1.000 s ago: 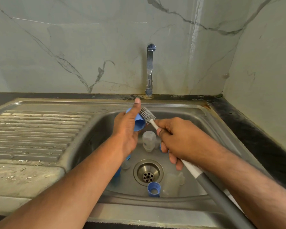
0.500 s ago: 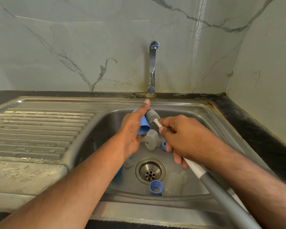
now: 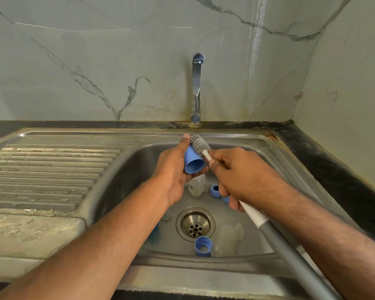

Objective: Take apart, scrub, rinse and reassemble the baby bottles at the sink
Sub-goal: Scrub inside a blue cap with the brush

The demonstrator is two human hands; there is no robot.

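Blue bottle cap [image 3: 194, 162] held over the far part of the sink basin [image 3: 126, 169], open mouth turned toward the camera. Left hand [image 3: 174, 176] curled around it in a closed grip, index finger stretched along its far side up toward the basin's far rim. Right hand [image 3: 238, 176] wrapped in a closed grip around the white shaft of the bottle brush [image 3: 206, 154]. Grey bristle head [image 3: 199, 145] pressed against the cap's outer wall at its far right side, just beside the left index fingertip. Long grey handle [image 3: 290, 252] running from the right hand toward the near right corner.

Down on the basin floor: clear bottle [image 3: 196, 187] just below the left hand, partly hidden by it. Blue collar ring [image 3: 214, 190] right of that bottle, near the right hand's knuckles. Round steel drain [image 3: 195, 224] in the middle. Second blue ring [image 3: 203, 245] near the drain's near edge, standing with its opening up. Clear bottle part [image 3: 227, 237] just right of it, touching or nearly so; cannot tell which. Another blue piece [image 3: 155, 231] left of the drain, mostly hidden under the left forearm.

Ribbed steel drainboard [image 3: 43, 176] on the left. Chrome tap [image 3: 197, 89] upright at the far rim against the marble wall [image 3: 95, 61]. Dark surface [image 3: 333, 169] along the right side.
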